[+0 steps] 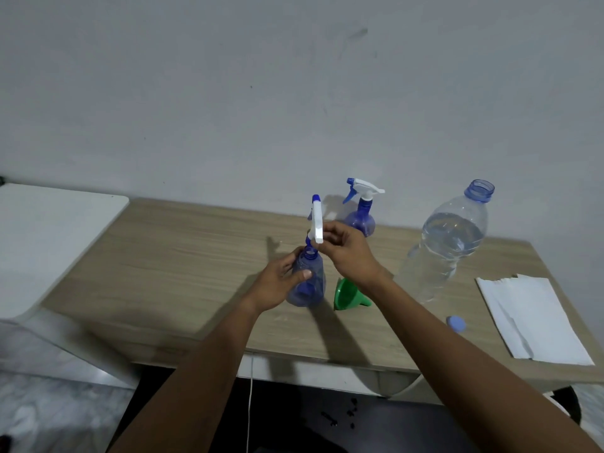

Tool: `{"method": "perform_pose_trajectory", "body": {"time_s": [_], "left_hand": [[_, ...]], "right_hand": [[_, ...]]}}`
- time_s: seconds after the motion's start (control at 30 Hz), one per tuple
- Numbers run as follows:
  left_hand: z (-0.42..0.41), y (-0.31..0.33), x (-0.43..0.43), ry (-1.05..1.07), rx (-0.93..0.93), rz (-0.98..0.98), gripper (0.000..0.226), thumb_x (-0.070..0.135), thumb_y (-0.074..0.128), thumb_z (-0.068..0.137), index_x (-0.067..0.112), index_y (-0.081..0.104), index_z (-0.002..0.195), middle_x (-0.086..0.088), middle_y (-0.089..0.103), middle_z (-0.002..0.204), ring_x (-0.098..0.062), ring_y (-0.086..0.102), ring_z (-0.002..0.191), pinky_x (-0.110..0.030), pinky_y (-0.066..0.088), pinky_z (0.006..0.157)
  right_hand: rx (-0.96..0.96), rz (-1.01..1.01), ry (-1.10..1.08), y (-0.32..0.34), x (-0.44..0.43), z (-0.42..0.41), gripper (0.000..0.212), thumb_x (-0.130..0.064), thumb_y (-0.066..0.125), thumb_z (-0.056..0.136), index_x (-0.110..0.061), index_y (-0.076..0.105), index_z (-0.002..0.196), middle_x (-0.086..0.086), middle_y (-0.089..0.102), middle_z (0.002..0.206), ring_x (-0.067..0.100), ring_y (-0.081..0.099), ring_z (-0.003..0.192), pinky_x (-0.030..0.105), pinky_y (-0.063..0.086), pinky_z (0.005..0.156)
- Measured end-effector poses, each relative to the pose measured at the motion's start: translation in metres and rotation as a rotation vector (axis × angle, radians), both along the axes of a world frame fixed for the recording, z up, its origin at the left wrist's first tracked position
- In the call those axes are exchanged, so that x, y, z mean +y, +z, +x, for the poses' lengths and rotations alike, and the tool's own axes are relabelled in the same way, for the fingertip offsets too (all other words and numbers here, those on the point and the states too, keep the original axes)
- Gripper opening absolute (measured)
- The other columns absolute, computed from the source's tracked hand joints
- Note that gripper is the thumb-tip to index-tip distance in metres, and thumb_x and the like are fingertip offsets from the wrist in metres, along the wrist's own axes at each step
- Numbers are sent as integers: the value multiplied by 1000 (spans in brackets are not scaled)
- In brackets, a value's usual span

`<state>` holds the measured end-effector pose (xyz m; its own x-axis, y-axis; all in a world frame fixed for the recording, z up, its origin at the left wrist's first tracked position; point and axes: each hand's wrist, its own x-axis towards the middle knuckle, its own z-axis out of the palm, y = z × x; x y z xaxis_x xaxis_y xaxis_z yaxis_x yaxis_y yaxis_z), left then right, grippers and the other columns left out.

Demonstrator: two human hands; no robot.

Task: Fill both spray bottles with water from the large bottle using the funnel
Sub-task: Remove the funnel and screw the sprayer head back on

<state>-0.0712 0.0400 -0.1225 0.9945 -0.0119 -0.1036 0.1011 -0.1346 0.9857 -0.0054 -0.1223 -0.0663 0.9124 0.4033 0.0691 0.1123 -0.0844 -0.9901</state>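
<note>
My left hand grips the body of a blue spray bottle standing on the wooden table. My right hand holds its white trigger head at the bottle's neck, the blue nozzle pointing up. A green funnel lies on its side just right of this bottle, partly under my right wrist. The second spray bottle, with its head on, stands behind near the wall. The large clear bottle stands uncapped at the right, holding water.
A blue cap lies near the table's front edge, right of my right forearm. White paper sheets lie at the right end. A white surface adjoins the table on the left. The wall runs directly behind.
</note>
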Motion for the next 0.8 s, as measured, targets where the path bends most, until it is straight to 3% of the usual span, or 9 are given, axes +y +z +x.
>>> {"method": "perform_pose_trajectory", "body": {"time_s": [0.1, 0.27, 0.47, 0.63, 0.8], "left_hand": [[0, 2, 0, 4, -5, 18, 48, 0, 61, 96, 35, 52, 128, 16, 65, 124, 4, 63, 114, -15, 50, 91], [-1, 3, -1, -4, -8, -14, 54, -2, 58, 97, 20, 42, 144, 11, 63, 126, 7, 63, 113, -13, 51, 88], [-1, 1, 0, -1, 0, -14, 57, 1, 60, 97, 13, 41, 150, 9, 62, 133, 1, 59, 124, -14, 50, 93], [1, 1, 1, 1, 11, -12, 58, 4, 61, 97, 13, 41, 151, 5, 62, 135, 1, 61, 121, -14, 51, 92], [1, 1, 0, 5, 6, -2, 52, 3, 60, 97, 19, 47, 144, 11, 65, 129, -3, 61, 123, -14, 51, 93]], "right_hand": [[26, 1, 12, -11, 1, -1, 23, 2, 67, 93, 6, 65, 116, 22, 73, 110, 15, 70, 94, 21, 56, 81], [9, -8, 46, -18, -1, -3, 23, -1, 68, 93, 2, 66, 116, 17, 73, 110, 9, 70, 94, 19, 54, 80], [-130, -159, 127, -20, -6, 2, 25, -4, 68, 93, -6, 71, 118, 8, 75, 109, 18, 69, 102, 18, 54, 88], [-137, -209, 133, -20, -7, 6, 26, -8, 71, 92, -11, 74, 117, 1, 77, 107, 15, 71, 101, 25, 57, 91], [-114, -193, 60, -21, -6, 6, 27, -10, 82, 82, -15, 76, 108, -1, 77, 100, 13, 71, 91, 20, 57, 83]]}}
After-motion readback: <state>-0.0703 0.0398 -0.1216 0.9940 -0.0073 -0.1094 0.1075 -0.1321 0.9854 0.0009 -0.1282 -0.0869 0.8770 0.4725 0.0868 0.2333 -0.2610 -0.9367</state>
